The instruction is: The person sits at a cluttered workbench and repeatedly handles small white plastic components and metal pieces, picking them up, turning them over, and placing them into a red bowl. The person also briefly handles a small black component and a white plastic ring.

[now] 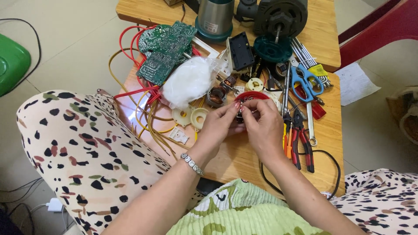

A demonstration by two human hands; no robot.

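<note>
Dark metal, small and mostly hidden, the small part (240,115) sits pinched between the fingertips of both hands above the middle of the wooden table (230,156); its exact kind cannot be told. The left hand (219,124), with a beaded bracelet (192,164) at the wrist, closes thumb and forefinger on it from the left, and the right hand (264,128) presses its fingertips on it from the right, so the part lies at the very tips rather than in either palm. Just behind the fingers stands a red round dish (251,95) holding small bits that are too hidden to name. To the left lie two cream plastic discs (190,116), a tangle of yellow and red wires (146,111), a white plastic bag (188,81) and green circuit boards (165,50). A small copper-wound motor (216,95) rests near the bag. To the right lie red-handled pliers (301,141), a spanner (310,124) and blue-handled scissors (306,80). Farther back stand a black motor on a teal base (277,26) and a steel jug (214,19). A black cable (328,159) loops off the near edge.
</note>
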